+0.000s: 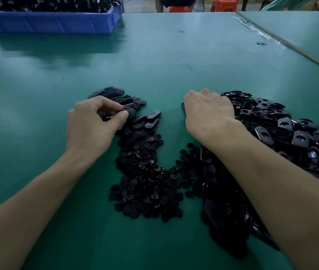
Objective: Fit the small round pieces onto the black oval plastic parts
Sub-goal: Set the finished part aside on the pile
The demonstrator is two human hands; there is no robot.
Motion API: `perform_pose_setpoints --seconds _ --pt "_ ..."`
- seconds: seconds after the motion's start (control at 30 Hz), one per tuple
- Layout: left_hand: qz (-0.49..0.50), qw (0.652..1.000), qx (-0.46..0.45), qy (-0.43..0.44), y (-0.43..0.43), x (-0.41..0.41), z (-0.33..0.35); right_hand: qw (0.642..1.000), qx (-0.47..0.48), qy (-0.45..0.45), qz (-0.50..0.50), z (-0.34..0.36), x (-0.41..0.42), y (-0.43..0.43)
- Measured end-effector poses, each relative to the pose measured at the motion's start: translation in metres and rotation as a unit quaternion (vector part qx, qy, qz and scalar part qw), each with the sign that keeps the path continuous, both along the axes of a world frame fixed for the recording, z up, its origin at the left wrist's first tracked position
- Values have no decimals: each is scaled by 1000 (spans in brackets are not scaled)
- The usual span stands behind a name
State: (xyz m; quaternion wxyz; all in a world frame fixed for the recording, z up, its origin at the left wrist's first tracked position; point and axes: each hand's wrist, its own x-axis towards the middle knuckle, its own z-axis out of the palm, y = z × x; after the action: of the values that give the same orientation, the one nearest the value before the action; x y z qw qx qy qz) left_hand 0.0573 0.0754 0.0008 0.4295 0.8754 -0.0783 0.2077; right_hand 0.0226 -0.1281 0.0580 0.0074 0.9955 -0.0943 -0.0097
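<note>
My left hand (pixel 94 121) pinches a black oval part (pixel 131 113) between thumb and fingers, over a small pile of oval parts (pixel 135 106) lying smooth side up. A heap of small round pieces (pixel 147 180) spreads between my forearms. My right hand (pixel 207 112) has its fingers curled down at the left edge of a big heap of oval parts with holes (pixel 283 129); a dark edge shows under its fingers, and what it holds is hidden. More oval parts (pixel 225 221) lie under my right forearm.
The work lies on a green table (pixel 154 61). A blue bin (pixel 53 20) full of black parts stands at the back left. A seam with a strip (pixel 271 38) runs along the table at the right. Red stools (pixel 225 4) and a person's legs stand beyond the far edge.
</note>
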Motion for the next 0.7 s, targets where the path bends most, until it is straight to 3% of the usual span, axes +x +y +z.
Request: perform_pose_setpoints --seconds 0.3,0.47,0.7 --pt "9 999 33 -23 -3 -1 0 992 116 -51 -7 -5 9 -12" --pt "-57 997 28 -46 -15 -13 6 977 208 -44 -25 -3 15 -20" --pt "-122 990 13 -65 -25 -26 12 978 200 -43 -35 -9 13 -23"
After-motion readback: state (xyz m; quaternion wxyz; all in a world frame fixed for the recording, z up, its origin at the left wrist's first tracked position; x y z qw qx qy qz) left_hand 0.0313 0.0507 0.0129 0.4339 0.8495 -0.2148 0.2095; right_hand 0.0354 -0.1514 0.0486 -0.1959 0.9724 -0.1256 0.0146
